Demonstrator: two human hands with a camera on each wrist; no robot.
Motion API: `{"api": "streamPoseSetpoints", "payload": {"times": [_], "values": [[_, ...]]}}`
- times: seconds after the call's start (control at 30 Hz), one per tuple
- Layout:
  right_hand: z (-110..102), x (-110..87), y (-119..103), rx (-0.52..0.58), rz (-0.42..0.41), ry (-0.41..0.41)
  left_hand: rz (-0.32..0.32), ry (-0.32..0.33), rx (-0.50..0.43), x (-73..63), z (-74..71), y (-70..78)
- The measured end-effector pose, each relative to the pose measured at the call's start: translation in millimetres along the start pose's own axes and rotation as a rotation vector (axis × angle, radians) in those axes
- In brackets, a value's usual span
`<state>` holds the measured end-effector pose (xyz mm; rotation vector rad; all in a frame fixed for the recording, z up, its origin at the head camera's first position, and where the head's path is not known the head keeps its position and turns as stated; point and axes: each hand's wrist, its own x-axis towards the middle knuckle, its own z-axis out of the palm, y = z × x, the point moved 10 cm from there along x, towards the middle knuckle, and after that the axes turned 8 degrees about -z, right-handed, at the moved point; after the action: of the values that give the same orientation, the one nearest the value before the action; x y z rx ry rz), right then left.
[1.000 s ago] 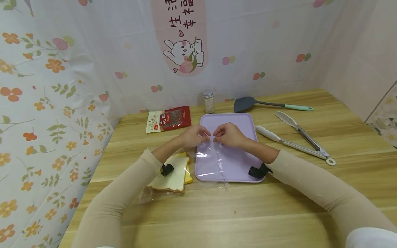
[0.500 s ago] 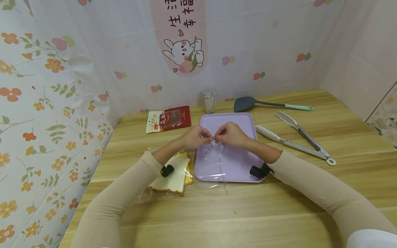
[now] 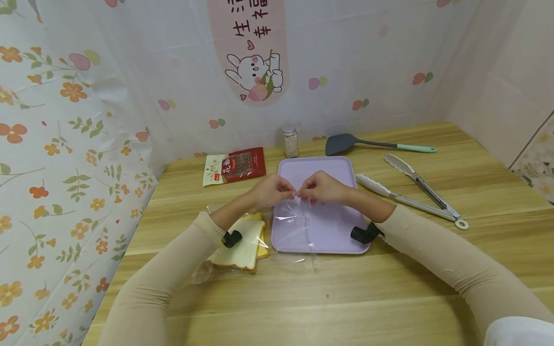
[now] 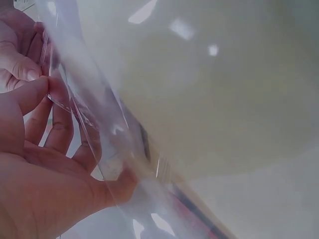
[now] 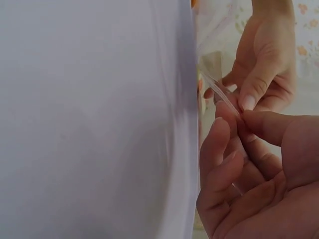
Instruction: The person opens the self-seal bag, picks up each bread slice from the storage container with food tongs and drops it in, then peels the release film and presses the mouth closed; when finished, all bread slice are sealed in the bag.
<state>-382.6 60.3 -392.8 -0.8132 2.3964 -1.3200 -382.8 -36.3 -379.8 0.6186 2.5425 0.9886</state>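
A clear plastic zip bag (image 3: 287, 233) lies over the left part of the lilac tray (image 3: 333, 242), its seal strip (image 3: 308, 238) running toward the front edge. Inside the bag, on the left, are white bread slices (image 3: 238, 247) and a yellow slice (image 3: 262, 247). My left hand (image 3: 269, 191) pinches the bag's top edge between thumb and finger. Right beside it, my right hand (image 3: 322, 189) pinches the same edge, fingertips meeting above the tray. In the right wrist view the seal strip (image 5: 222, 97) runs into the pinch of both thumbs.
Behind the tray stand a glass spice jar (image 3: 290, 142) and a red seasoning packet (image 3: 235, 166). A dark spatula (image 3: 342, 144) with a mint handle lies at the back right. Spread metal tongs (image 3: 420, 206) lie right of the tray, near my right forearm.
My fingertips have come together from a small gap a second ago, gathering the bag's edge between them. The film has shifted slightly. Tray, tongs and spatula stay put.
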Motion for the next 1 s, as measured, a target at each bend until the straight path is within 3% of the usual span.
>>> {"api": "streamPoseSetpoints", "payload": {"times": [0.33,0.57,0.77,1.0], "values": [[2.8,2.7,-6.5,0.091,-0.119,-0.047,-0.009,-0.015,-0.002,-2.9,0.5,0.4],[4.0,0.3,1.9,0.179,-0.083,-0.070,-0.023,0.000,0.011,-4.6,-0.6,1.5],[2.8,0.4,5.4,0.113,-0.078,-0.054,0.007,0.005,0.013,-4.8,-0.1,3.7],[5.9,5.1,-2.1,0.054,-0.150,-0.078,0.018,0.001,0.008,-4.8,1.4,3.6]]}}
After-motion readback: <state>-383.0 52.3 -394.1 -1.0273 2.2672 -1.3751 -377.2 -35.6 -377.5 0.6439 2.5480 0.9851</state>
